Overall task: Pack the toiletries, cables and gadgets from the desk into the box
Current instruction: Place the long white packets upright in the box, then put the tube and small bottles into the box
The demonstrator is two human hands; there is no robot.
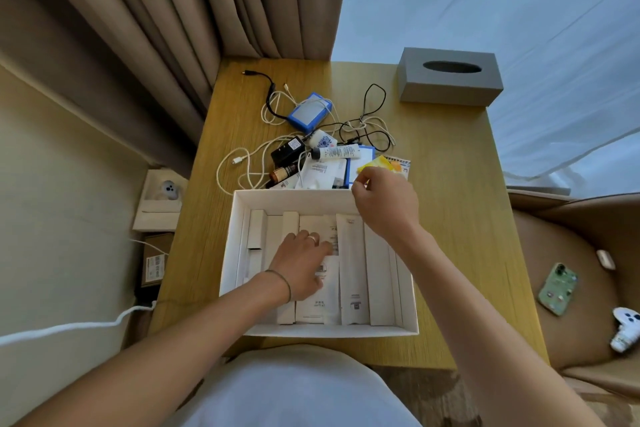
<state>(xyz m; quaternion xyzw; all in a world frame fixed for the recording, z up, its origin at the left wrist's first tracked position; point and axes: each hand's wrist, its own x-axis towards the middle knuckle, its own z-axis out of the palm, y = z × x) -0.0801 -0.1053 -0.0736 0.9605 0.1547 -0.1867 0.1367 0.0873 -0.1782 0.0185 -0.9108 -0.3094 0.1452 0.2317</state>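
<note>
A white box [228, 253] lies open on the wooden desk [450, 218], with several flat white packages lined up inside. My left hand [301, 263] rests palm down on those packages, fingers spread. My right hand [384, 204] hovers over the box's far right corner, fingers pinched at the edge of a yellow packet [377, 163]; I cannot tell if it grips it. Behind the box lies a pile: a blue-edged gadget [310, 111], a black charger [287, 151], white tubes [336, 151], a small brown bottle [282, 173], and tangled white and black cables [367, 121].
A grey tissue box [450, 76] stands at the desk's far right corner. Curtains hang behind the desk. A tan chair [568, 322] to the right holds a green phone [558, 288] and a white controller [625, 329]. Small boxes and a white cable lie on the floor at left.
</note>
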